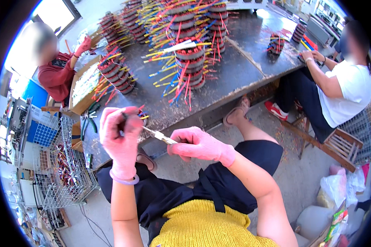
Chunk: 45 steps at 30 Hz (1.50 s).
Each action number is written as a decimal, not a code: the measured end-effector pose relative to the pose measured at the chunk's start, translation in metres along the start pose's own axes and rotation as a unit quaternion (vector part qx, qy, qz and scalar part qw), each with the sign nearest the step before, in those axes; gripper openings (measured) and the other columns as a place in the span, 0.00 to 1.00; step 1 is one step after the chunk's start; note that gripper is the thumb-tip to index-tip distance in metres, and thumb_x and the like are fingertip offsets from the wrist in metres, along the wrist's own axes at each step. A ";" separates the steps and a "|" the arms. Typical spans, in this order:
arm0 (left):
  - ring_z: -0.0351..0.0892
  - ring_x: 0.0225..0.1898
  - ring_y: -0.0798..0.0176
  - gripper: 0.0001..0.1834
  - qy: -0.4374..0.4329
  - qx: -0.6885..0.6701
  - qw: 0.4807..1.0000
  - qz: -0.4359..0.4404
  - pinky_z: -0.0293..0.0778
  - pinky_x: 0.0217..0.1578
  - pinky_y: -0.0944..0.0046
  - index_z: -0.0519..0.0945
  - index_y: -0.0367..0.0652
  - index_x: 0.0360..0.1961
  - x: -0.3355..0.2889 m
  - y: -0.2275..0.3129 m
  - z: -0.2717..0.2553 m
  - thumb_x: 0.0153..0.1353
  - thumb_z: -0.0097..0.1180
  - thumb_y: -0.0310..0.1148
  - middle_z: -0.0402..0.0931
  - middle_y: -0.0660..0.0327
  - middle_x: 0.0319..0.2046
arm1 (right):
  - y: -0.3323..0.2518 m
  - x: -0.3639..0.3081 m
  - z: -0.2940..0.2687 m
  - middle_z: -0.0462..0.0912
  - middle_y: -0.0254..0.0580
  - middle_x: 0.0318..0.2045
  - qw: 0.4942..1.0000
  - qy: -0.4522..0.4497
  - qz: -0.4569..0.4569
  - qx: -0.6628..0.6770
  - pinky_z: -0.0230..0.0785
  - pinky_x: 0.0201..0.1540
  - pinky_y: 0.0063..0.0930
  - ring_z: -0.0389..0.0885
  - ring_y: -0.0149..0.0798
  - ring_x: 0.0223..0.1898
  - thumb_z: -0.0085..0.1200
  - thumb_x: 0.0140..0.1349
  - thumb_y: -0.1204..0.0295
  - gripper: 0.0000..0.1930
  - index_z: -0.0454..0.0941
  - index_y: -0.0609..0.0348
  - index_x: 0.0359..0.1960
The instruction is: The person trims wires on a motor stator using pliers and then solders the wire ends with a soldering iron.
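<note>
Currently, a cardboard box (pixel 80 106) by the counter's (pixel 224 74) left edge holds heaped white strips (pixel 87 85); below that edge, a wire basket (pixel 62 193) holds a reddish tangle (pixel 64 166). By the near edge, toward the left corner, the right hand (pixel 200 144) pinches a slim, pale stick (pixel 160 136) with a thin tip; whether the left hand's (pixel 119 138) grip is closed on that tip, I cannot tell.

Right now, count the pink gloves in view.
3: on the wearer's left hand, on the wearer's right hand, and on the red-sleeved co-worker's raised hand at left. Another may be hidden.
</note>
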<state>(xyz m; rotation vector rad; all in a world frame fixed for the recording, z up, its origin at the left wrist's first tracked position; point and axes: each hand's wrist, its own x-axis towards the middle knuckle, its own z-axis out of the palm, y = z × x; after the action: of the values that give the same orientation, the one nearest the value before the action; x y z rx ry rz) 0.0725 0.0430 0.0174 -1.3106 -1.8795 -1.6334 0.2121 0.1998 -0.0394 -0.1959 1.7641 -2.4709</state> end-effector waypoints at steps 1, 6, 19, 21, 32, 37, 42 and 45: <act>0.69 0.27 0.74 0.03 0.002 -0.006 1.000 -0.011 0.67 0.28 0.75 0.79 0.34 0.34 0.000 0.002 -0.007 0.59 0.59 0.23 0.72 0.63 0.31 | -0.001 0.003 0.006 0.75 0.27 0.22 0.996 0.030 0.002 -0.079 0.62 0.25 0.20 0.71 0.19 0.24 0.54 0.65 0.65 0.11 0.78 0.61 0.39; 0.62 0.19 0.80 0.15 0.026 0.059 0.998 -0.027 0.53 0.19 0.78 0.78 0.34 0.31 -0.002 -0.004 -0.010 0.69 0.48 0.36 0.76 0.64 0.24 | 0.022 0.015 0.020 0.74 0.41 0.19 0.895 0.175 -0.161 -0.376 0.65 0.25 0.29 0.74 0.35 0.20 0.60 0.60 0.67 0.10 0.77 0.60 0.36; 0.65 0.12 0.71 0.32 -0.062 -0.238 0.893 -0.377 0.61 0.15 0.74 0.81 0.31 0.40 0.002 -0.002 -0.020 0.71 0.39 0.54 0.74 0.60 0.19 | 0.026 0.013 0.027 0.70 0.42 0.18 0.931 0.167 -0.052 -0.320 0.63 0.26 0.31 0.68 0.31 0.20 0.55 0.64 0.63 0.12 0.75 0.61 0.32; 0.64 0.12 0.72 0.31 -0.057 -0.160 0.910 -0.378 0.57 0.13 0.74 0.80 0.32 0.40 0.001 -0.007 -0.022 0.70 0.40 0.54 0.75 0.60 0.19 | 0.028 0.013 0.027 0.72 0.48 0.20 0.932 0.160 -0.037 -0.322 0.64 0.26 0.34 0.70 0.44 0.22 0.53 0.64 0.61 0.13 0.74 0.60 0.32; 0.71 0.20 0.72 0.20 -0.192 -0.254 0.806 -0.499 0.65 0.18 0.72 0.79 0.39 0.45 -0.095 -0.094 0.021 0.71 0.45 0.45 0.76 0.64 0.24 | 0.048 -0.018 0.011 0.72 0.30 0.26 0.956 0.236 -0.141 0.105 0.65 0.30 0.18 0.71 0.21 0.28 0.47 0.70 0.68 0.11 0.77 0.60 0.45; 0.71 0.28 0.70 0.22 -0.270 -0.232 0.831 -0.428 0.69 0.28 0.68 0.75 0.42 0.54 -0.097 -0.115 0.035 0.70 0.44 0.47 0.73 0.65 0.35 | 0.048 -0.015 0.018 0.70 0.34 0.21 0.920 0.335 -0.079 -0.186 0.63 0.28 0.28 0.68 0.25 0.25 0.45 0.71 0.60 0.15 0.70 0.62 0.36; 0.76 0.43 0.61 0.22 -0.246 -0.232 0.801 -0.494 0.71 0.47 0.65 0.73 0.36 0.55 -0.073 -0.029 0.054 0.72 0.36 0.40 0.77 0.56 0.45 | 0.075 -0.024 0.023 0.70 0.29 0.24 0.957 0.268 -0.095 -0.055 0.57 0.26 0.21 0.65 0.23 0.23 0.46 0.70 0.59 0.13 0.71 0.57 0.37; 0.76 0.50 0.50 0.21 -0.293 -0.084 0.912 -0.274 0.71 0.52 0.54 0.72 0.34 0.56 -0.108 -0.102 0.038 0.66 0.51 0.36 0.76 0.46 0.50 | 0.090 -0.008 0.035 0.70 0.26 0.26 0.968 0.213 -0.121 0.047 0.54 0.25 0.18 0.63 0.21 0.24 0.46 0.70 0.60 0.13 0.72 0.56 0.37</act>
<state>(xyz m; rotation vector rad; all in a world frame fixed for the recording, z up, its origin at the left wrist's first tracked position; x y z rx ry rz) 0.0602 0.0405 -0.1353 -1.5694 -2.7146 -1.8200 0.2261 0.1395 -0.1140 0.1519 1.8566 -2.9440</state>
